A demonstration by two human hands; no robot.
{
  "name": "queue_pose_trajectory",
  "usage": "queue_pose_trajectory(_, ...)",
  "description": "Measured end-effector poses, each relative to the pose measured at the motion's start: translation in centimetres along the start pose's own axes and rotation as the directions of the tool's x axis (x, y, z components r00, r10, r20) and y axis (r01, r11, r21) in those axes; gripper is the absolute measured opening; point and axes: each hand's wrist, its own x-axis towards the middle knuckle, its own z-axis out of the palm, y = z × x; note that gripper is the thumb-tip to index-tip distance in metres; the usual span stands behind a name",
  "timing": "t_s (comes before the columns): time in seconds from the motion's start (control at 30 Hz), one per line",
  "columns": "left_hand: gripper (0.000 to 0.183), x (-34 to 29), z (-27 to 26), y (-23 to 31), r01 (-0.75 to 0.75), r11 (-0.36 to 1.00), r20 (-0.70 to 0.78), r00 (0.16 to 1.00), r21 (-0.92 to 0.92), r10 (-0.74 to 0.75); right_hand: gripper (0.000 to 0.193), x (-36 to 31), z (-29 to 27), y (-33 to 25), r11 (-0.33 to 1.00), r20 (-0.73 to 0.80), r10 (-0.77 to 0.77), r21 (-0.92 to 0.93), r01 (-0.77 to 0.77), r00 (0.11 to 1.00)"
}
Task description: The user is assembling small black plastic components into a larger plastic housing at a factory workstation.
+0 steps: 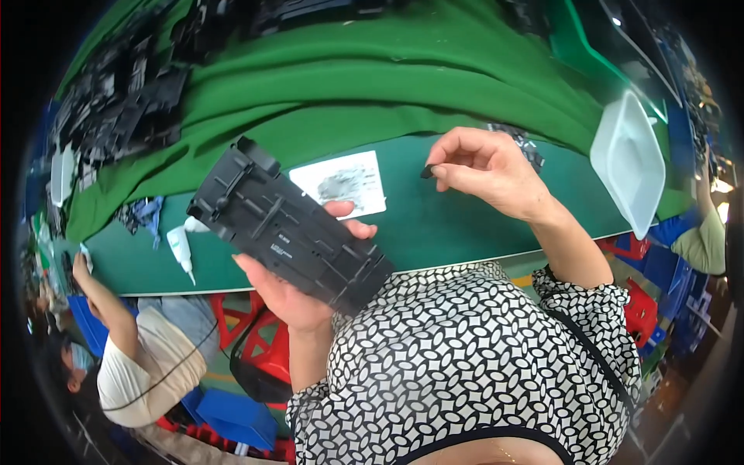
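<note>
A long black moulded plastic housing (pixel 291 229) with ribs and clips lies across my left hand (pixel 291 298). The fingers and thumb of that hand wrap its two long sides, and it tilts from upper left to lower right. My right hand (pixel 492 174) is raised over the green table, apart from the housing. Between its thumb and forefinger it pinches a small black plastic piece (pixel 428 171), too small to make out further. Behind the housing, a white sheet (pixel 373 174) bears a pile of tiny dark parts (pixel 346 186).
Black plastic parts (pixel 128 112) heap on a green cloth (pixel 349 85) at the far left. A white squeeze bottle (pixel 180 248) lies left of the housing. At right stands a white tray (pixel 632 167); small parts in clear wrapping (pixel 521 143) lie behind my right hand. A co-worker (pixel 151 364) sits at left.
</note>
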Motion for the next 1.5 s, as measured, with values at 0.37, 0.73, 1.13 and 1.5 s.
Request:
queue_pose_trajectory(0.37, 0.093, -0.7, -3.2, 1.2, -0.017, 0.990, 0.049, 0.999, -0.139, 0.024, 0.016, 2.6, 3.3, -0.1, 0.993, 0.077, -0.061, -0.100, 0.069, 0.995)
queue_pose_trajectory(0.73, 0.081, -0.7, -1.9, 1.4, -0.013, 1.000, -0.069, 0.998, -0.013, 0.013, 0.013, 3.1, 3.6, -0.9, 0.982, 0.108, -0.045, -0.178, 0.064, 0.993)
queue_pose_trajectory(1.13, 0.084, -1.2, -2.7, 1.4, -0.012, 0.996, -0.049, 0.999, -0.085, 0.008, 0.012, 5.3, 5.6, 0.7, 0.495, 0.262, -0.485, -0.705, 0.509, 0.835)
queue_pose_trajectory(1.5, 0.085, -1.3, -3.2, 1.2, -0.016, 0.992, -0.031, 0.999, -0.125, 0.012, 0.015, 5.8, 6.6, 1.1, 0.007, 0.558, -0.478, -0.770, 0.638, 0.678)
